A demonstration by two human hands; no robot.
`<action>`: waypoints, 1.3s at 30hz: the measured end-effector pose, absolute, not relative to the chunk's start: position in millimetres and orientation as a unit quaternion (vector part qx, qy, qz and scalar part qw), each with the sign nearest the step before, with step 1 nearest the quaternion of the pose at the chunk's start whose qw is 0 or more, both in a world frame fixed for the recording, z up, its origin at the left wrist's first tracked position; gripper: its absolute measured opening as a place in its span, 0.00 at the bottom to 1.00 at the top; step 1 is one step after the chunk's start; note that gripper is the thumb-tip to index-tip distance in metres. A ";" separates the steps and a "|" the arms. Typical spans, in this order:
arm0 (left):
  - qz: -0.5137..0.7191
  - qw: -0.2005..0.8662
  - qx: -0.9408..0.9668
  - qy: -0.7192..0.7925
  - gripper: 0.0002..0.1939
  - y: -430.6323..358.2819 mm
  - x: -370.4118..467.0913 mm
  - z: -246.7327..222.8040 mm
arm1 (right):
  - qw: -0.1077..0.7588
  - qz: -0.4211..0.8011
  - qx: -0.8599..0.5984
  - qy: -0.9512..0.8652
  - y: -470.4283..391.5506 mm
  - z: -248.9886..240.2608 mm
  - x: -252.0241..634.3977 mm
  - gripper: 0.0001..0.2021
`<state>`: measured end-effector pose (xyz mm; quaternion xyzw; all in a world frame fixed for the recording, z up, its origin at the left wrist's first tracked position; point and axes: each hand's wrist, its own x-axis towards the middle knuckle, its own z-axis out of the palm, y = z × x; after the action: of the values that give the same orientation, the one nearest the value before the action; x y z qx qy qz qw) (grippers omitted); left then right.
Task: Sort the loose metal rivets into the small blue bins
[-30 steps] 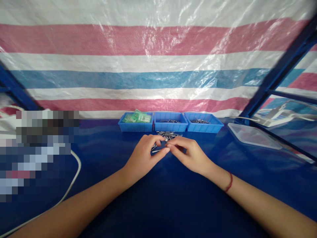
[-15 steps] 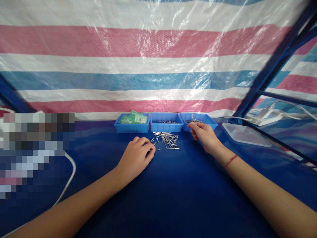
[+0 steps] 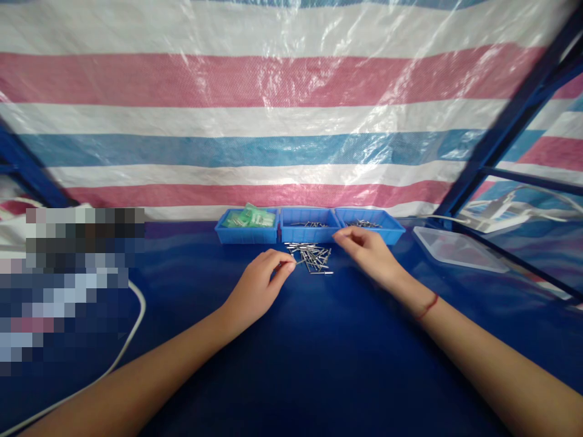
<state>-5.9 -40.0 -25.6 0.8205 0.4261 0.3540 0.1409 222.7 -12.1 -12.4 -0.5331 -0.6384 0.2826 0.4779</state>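
Note:
A loose pile of silver blind rivets [image 3: 316,258] lies on the dark blue tabletop, in front of the middle blue bin [image 3: 307,235]. At the pile's left edge, my left hand [image 3: 264,279] pinches one rivet [image 3: 299,262] between thumb and fingertips. My right hand [image 3: 367,249] hovers right of the pile, before the right blue bin [image 3: 387,233]; its thumb and forefinger meet in a pinch, with no rivet visible between them. Several rivets lie inside the middle bin and more inside the right one.
Green-and-clear packets [image 3: 252,216] fill the left blue bin [image 3: 248,235]. A clear plastic lid [image 3: 460,249] lies at right, beside the blue metal frame [image 3: 483,145]. A white cable [image 3: 136,321] crosses the left side. Striped sheeting [image 3: 273,79] hangs behind.
My right hand has moved left from above the right bin, and the rivet seen in its fingers is no longer visible there. My left hand has shifted right, thumb and fingers pinched at the pile.

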 end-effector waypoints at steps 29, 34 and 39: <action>0.413 0.194 0.805 0.380 0.02 -46.9 -1.9 -24.5 | 0.472 0.289 -0.400 -0.731 -54.8 -13.4 178.7 0.07; 0.434 0.170 0.796 0.385 0.02 -47.3 -3.1 -24.0 | 0.454 0.263 -0.402 -0.751 -52.7 -13.5 179.3 0.06; 0.437 0.144 0.800 0.385 0.03 -48.0 -3.7 -23.1 | 0.424 0.229 -0.398 -0.781 -51.4 -13.8 179.9 0.06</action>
<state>-3.7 -48.0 -23.1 0.8001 0.3848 0.4371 0.1437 179.9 -51.4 -13.8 -0.3978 -0.7806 0.2291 0.4241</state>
